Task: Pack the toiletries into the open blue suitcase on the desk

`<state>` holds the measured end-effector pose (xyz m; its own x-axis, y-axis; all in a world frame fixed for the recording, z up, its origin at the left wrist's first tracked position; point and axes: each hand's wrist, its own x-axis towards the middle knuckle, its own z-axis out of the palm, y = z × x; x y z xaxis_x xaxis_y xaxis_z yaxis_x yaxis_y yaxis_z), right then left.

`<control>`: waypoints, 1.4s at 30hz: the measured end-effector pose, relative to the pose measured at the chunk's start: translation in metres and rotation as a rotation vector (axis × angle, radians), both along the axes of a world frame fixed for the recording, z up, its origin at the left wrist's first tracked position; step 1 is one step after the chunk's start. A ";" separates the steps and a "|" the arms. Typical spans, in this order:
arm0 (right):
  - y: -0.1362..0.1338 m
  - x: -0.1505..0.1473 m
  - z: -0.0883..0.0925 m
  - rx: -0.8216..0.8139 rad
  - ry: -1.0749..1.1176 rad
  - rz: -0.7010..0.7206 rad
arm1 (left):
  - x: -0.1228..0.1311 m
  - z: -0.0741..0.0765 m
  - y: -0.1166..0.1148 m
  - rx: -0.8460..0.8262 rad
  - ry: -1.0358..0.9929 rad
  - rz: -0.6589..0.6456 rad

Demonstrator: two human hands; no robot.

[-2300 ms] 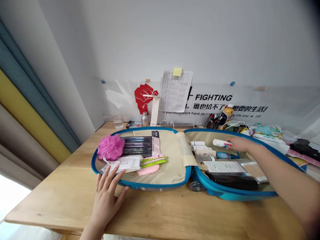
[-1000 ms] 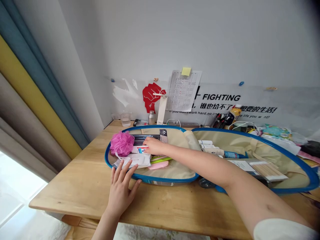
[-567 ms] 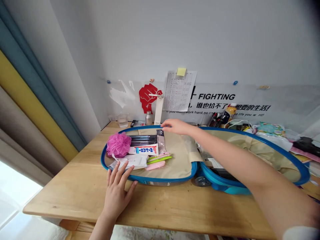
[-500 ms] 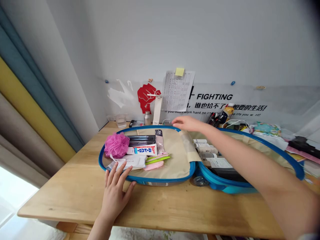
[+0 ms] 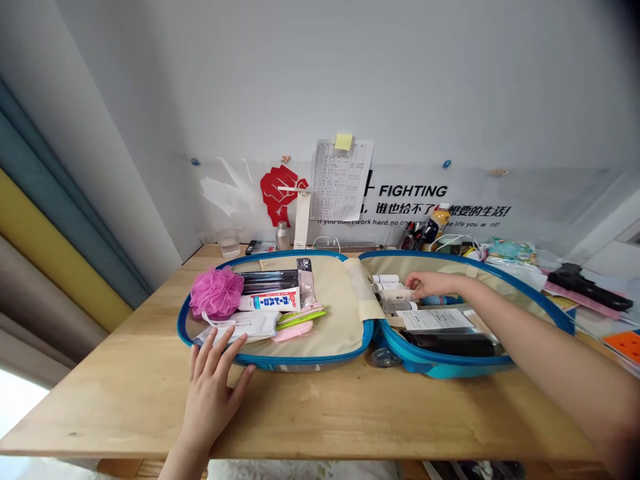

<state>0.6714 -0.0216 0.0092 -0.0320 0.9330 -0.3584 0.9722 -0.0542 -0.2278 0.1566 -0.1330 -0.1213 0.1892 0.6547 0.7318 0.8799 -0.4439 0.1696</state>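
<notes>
A blue suitcase (image 5: pixel 300 361) lies unfolded on the wooden table. My left hand (image 5: pixel 213 373) rests open on the near rim of its left half, fingers spread beside a white soft pack (image 5: pixel 253 325). Above that pack are a pink bath puff (image 5: pixel 216 293), a toothpaste tube (image 5: pixel 273 300) and dark slim items in a clear pack (image 5: pixel 267 281). A green item and a pink one (image 5: pixel 295 331) lie to the right. In the right half, my right hand (image 5: pixel 425 284) pinches the end of a small pale bottle (image 5: pixel 396 294) lying among several others.
Also in the right half are a printed white packet (image 5: pixel 435 320), a black case (image 5: pixel 450 344) and a blue item (image 5: pixel 443 300). Behind the suitcase stand a clear cup (image 5: pixel 229 245), a metal bottle (image 5: pixel 283 235) and a yellow-labelled bottle (image 5: pixel 440 220). A black stapler-like object (image 5: pixel 590 287) lies right.
My right hand has moved from the far middle rim, right and down into the right half, to the bottles. My left hand stays on the rim. The view has shifted slightly right.
</notes>
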 end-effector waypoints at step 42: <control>0.013 -0.323 -0.009 0.282 -0.014 0.589 | 0.000 0.002 -0.001 0.005 0.023 -0.002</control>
